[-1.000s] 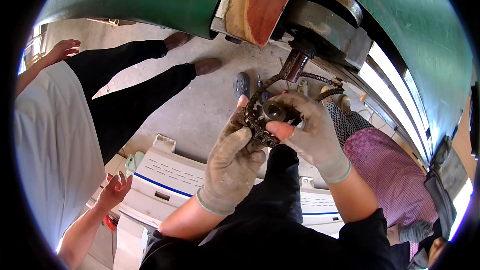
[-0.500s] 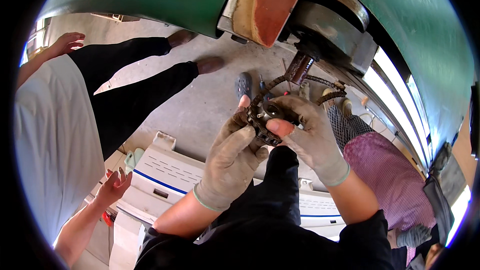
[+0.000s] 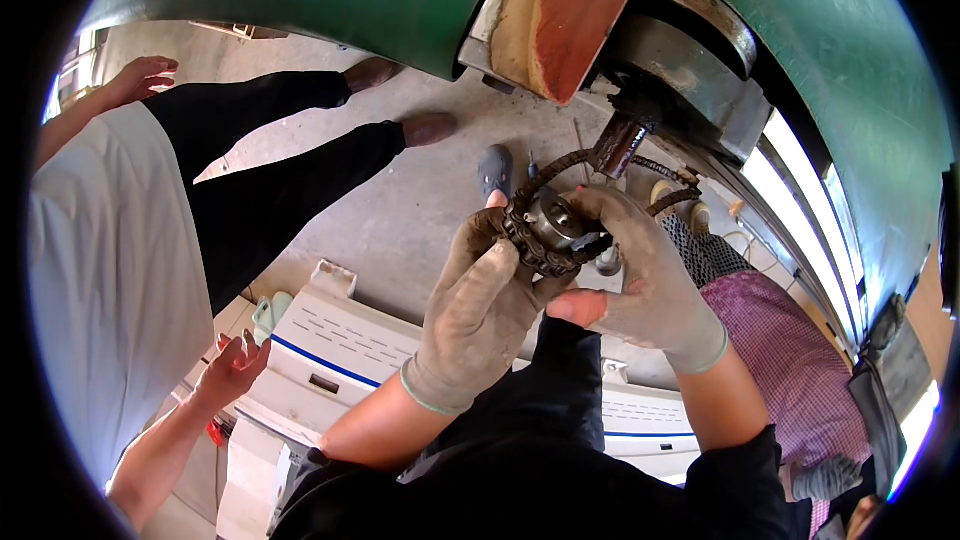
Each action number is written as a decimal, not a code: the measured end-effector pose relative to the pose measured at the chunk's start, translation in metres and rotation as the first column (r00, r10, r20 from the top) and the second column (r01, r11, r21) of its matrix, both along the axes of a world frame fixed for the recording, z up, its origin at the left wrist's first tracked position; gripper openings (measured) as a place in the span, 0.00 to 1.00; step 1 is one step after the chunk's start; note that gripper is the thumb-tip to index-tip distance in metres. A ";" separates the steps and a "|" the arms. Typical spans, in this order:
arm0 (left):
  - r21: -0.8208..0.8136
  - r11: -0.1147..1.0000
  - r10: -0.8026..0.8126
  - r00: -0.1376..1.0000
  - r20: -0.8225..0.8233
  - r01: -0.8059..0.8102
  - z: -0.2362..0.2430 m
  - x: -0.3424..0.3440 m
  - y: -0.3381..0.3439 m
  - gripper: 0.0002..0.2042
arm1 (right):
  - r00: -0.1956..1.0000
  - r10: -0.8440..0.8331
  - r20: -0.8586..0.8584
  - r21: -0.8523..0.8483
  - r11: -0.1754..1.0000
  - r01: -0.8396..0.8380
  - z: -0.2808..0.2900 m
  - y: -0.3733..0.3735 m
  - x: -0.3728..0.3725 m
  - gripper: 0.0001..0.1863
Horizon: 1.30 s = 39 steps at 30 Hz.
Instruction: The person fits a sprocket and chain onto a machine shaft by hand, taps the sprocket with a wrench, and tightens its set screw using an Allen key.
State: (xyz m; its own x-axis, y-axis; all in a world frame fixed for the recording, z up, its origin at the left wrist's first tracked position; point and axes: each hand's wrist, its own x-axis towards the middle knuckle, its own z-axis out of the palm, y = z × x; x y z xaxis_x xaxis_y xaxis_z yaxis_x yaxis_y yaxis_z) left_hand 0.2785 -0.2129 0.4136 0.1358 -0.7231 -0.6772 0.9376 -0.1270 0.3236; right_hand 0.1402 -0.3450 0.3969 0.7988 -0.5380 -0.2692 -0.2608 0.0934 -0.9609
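Sprocket and chain held beneath a machine, seen from above. The left hand [image 3: 472,315], in a soiled pale glove with one bare fingertip showing, is closed on the near-left rim of a metal sprocket [image 3: 556,219], whose round hub faces upward. A greasy roller chain [image 3: 541,257] lies along that rim; its far strand rises to a dark shaft [image 3: 618,146], and the rest loops out to the right. The right hand [image 3: 652,290], gloved likewise, is half-curled at the sprocket's right edge, its bare thumb apart from the metal; whether its fingers grip anything cannot be told. Above the shaft sits a grey metal housing [image 3: 690,75], flanked by green machine covers [image 3: 300,5]. Below, on the concrete floor [image 3: 350,215], a white slotted casing [image 3: 350,335] with a blue stripe lies toward the near edge. At left stands a co-worker [image 3: 115,250] in a pale shirt and black trousers; at right, another person [image 3: 785,350] in pink checked clothing.
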 end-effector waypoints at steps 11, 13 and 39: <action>-0.021 0.986 -0.148 0.916 0.374 0.168 0.007 0.004 -0.018 0.40 | 0.993 -0.098 -0.072 -0.175 0.981 0.084 0.010 -0.003 -0.007 0.36; 0.069 0.958 -0.281 0.854 0.438 0.280 0.013 0.010 -0.026 0.39 | 0.995 -0.082 -0.053 -0.228 0.971 0.068 0.007 -0.006 -0.010 0.36; -0.046 0.964 -0.112 0.559 0.822 0.261 -0.008 0.032 -0.044 0.43 | 0.976 -0.057 -0.212 -0.482 0.875 -0.054 0.022 -0.016 0.020 0.46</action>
